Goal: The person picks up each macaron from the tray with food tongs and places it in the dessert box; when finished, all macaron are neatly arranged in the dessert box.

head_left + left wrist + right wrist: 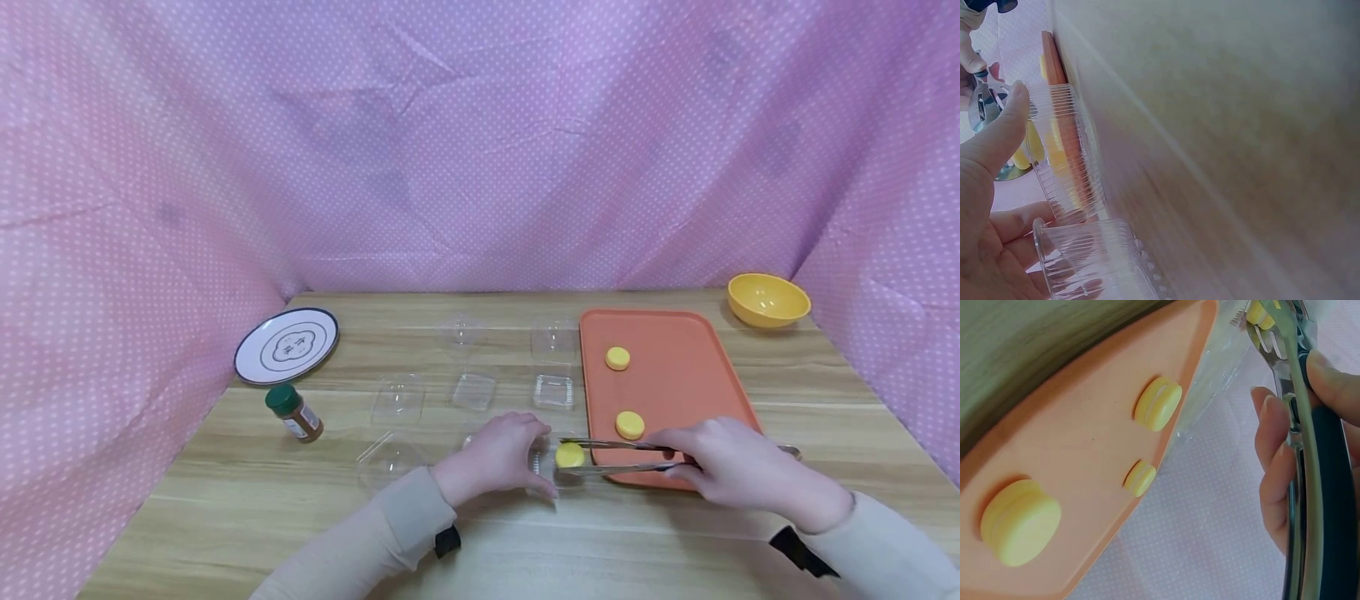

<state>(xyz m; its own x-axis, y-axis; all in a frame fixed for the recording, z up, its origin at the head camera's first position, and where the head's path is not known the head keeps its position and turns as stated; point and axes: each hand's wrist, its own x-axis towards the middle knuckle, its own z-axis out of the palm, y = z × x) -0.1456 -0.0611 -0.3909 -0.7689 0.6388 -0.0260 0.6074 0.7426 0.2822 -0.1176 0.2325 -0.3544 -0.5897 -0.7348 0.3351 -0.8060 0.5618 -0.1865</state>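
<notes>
My right hand grips a pair of metal tongs with dark handles. Between the tong ends is a yellow macaron, at the clear plastic box left of the tray; whether it touches the box bottom I cannot tell. My left hand holds that box, thumb on one side and fingers on the other, as the left wrist view shows its ribbed wall. On the orange tray lie more yellow macarons; the right wrist view shows three, one large in front.
Several clear plastic boxes and lids stand in rows left of the tray. A green-capped spice jar and a white plate are at the left. A yellow bowl sits at the back right. Pink dotted cloth surrounds the table.
</notes>
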